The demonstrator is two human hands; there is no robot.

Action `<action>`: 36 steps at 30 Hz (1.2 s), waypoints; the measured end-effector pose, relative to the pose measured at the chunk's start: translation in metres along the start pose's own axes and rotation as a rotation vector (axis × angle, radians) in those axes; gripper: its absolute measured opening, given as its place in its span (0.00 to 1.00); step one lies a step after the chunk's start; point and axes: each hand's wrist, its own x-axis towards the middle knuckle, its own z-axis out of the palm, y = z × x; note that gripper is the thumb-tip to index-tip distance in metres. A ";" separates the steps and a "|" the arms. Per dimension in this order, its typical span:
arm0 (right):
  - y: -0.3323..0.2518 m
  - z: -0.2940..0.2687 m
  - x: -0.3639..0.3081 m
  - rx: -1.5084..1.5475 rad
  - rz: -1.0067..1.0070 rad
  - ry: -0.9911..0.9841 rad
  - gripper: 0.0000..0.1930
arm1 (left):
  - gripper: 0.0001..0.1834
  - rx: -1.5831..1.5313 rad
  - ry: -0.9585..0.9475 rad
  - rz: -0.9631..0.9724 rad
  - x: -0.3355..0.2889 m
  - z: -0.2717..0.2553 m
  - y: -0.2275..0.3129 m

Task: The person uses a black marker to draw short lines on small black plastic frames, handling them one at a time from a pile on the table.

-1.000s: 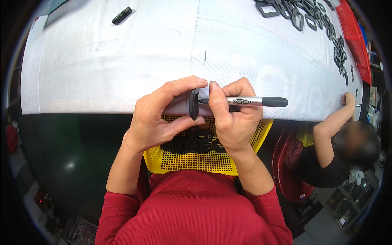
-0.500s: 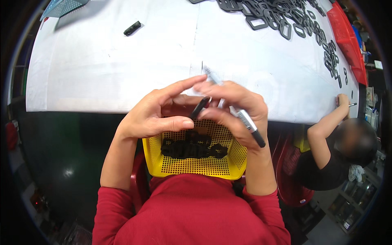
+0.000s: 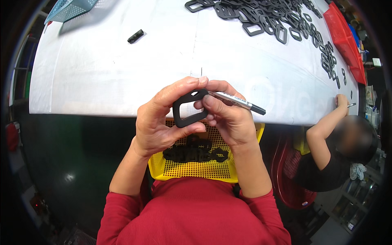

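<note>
While a seated person in a red top leaned over the white table (image 3: pixel 102 73), the left hand (image 3: pixel 163 122) pinched a black rounded-rectangle ring (image 3: pixel 185 109) between thumb and fingers just above the table's near edge, and the right hand (image 3: pixel 228 118) was closed around a grey marker pen (image 3: pixel 239 102) whose tip met the ring. A yellow mesh basket (image 3: pixel 196 169) holding more black rings sat on the lap below both hands, a heap of black rings (image 3: pixel 265 16) lay at the far edge, and another person's hand (image 3: pixel 341 100) rested on the table at right.

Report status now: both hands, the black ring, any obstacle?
Left hand holds black ring. Right hand holds marker on it. Nothing blocking.
</note>
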 end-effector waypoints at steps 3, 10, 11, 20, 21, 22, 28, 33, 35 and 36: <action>-0.004 0.014 -0.002 -0.490 -0.116 0.224 0.13 | 0.36 0.072 0.012 -0.034 -0.004 -0.005 0.001; 0.001 -0.002 -0.006 -0.626 -0.320 0.414 0.09 | 0.29 0.088 -0.016 -0.231 -0.019 -0.004 -0.017; 0.004 -0.001 -0.005 -0.611 -0.330 0.420 0.13 | 0.29 0.086 -0.016 -0.236 -0.020 -0.004 -0.019; 0.021 0.002 0.000 -0.865 -0.544 0.419 0.12 | 0.28 0.138 -0.032 -0.161 -0.022 -0.005 -0.027; 0.021 0.002 0.000 -0.859 -0.547 0.419 0.12 | 0.28 0.146 -0.034 -0.145 -0.022 -0.005 -0.027; 0.022 0.002 0.001 -0.859 -0.545 0.419 0.12 | 0.28 0.153 -0.035 -0.127 -0.022 -0.005 -0.027; 0.022 0.000 0.001 -0.871 -0.545 0.407 0.13 | 0.28 0.183 -0.048 -0.078 -0.021 -0.005 -0.028; 0.024 -0.002 0.003 -0.931 -0.602 0.384 0.13 | 0.28 0.187 -0.045 -0.088 -0.021 -0.005 -0.028; 0.024 -0.002 0.003 -0.929 -0.599 0.385 0.13 | 0.28 0.186 -0.043 -0.097 -0.021 -0.006 -0.027; 0.024 -0.002 0.003 -0.928 -0.597 0.386 0.13 | 0.29 0.184 -0.096 -0.100 -0.021 -0.008 -0.027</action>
